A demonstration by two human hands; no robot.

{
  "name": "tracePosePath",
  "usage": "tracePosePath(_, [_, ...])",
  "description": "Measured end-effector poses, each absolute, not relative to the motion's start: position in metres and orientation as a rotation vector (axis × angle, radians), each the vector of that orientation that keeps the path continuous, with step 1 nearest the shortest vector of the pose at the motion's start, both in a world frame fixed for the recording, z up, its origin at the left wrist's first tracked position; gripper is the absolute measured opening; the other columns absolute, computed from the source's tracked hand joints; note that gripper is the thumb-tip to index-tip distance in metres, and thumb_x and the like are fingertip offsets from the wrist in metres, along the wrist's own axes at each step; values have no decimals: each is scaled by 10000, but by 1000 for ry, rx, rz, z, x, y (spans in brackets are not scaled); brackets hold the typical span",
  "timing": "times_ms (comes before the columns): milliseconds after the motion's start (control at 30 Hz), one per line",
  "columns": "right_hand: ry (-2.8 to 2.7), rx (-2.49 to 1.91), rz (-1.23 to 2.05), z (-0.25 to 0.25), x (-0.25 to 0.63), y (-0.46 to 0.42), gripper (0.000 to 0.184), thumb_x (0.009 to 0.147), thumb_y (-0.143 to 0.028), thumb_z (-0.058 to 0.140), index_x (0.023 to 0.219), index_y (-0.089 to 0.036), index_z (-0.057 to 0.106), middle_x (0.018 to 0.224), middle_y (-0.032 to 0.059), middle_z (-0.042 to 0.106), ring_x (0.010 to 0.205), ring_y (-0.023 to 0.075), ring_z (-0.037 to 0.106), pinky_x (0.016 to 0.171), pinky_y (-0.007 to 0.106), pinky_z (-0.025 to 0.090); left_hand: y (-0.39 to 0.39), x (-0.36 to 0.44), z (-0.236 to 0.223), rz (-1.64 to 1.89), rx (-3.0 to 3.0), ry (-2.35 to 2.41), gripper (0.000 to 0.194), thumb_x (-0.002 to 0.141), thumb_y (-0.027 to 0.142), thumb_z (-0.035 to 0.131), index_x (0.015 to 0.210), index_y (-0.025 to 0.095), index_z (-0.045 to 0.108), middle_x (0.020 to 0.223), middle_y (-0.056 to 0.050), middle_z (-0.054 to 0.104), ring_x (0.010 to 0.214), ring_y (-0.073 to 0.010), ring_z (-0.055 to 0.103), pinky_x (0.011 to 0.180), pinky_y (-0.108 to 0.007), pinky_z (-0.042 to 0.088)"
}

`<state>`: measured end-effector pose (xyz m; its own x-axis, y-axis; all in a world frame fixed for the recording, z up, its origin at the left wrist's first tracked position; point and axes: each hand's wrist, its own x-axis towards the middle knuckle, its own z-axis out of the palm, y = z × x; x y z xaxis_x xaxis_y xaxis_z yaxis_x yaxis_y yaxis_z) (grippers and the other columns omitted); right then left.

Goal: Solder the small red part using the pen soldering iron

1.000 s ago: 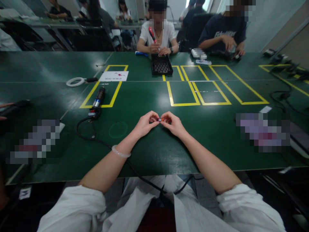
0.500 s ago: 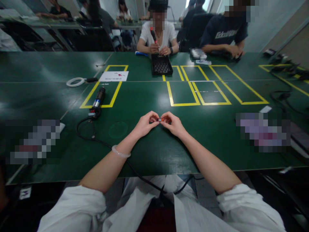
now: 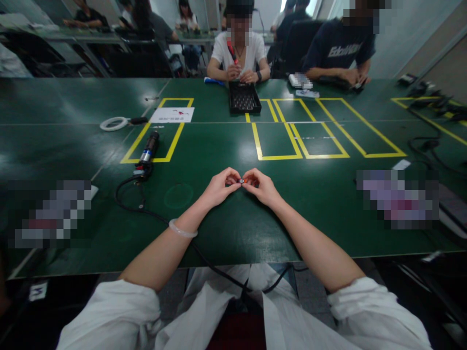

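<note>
Fingertip to fingertip, my two hands meet over the green table (image 3: 233,233). Between them is a small part (image 3: 242,181) with orange and silver showing; its kind is too small to make out. My left hand (image 3: 221,186) pinches its left side with thumb and fingers. From the right, my right hand (image 3: 261,185) pinches the orange end. Most of the part is hidden by the fingers.
A black cylindrical electric screwdriver (image 3: 149,148) with a cable lies at left, near a white card (image 3: 172,114) and a white coil (image 3: 114,124). Yellow tape frames mark the table. Across it, a person holds a red-handled tool (image 3: 232,51) over a black tray (image 3: 232,104).
My hands and the small part stay in place. Across the table at right, a co-worker's hands have lowered toward a dark object.
</note>
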<state>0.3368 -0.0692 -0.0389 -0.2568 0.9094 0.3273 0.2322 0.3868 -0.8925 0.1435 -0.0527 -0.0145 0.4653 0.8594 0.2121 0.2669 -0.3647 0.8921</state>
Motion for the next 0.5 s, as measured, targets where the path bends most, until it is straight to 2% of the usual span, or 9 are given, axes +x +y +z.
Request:
tracePosePath(333, [-1697,-1015,951,-37,336,-70,189,826,-322,659,956,-209,582,818,2,628,673,127,548,606,263,425,-53,143,-13,844,1890,948,218,834,316,667,965,157,596,924,-48,648,824,-159,632,796,-306,502])
tracePosePath(500, [-1579,-1006,1055,-44,339,-64,253,802,-382,683,956,-206,585,832,7,636,663,122,541,617,263,438,-37,116,0,891,2098,1171,299,898,421,581,1060,171,606,1060,-74,652,986,-209,620,910,-349,470])
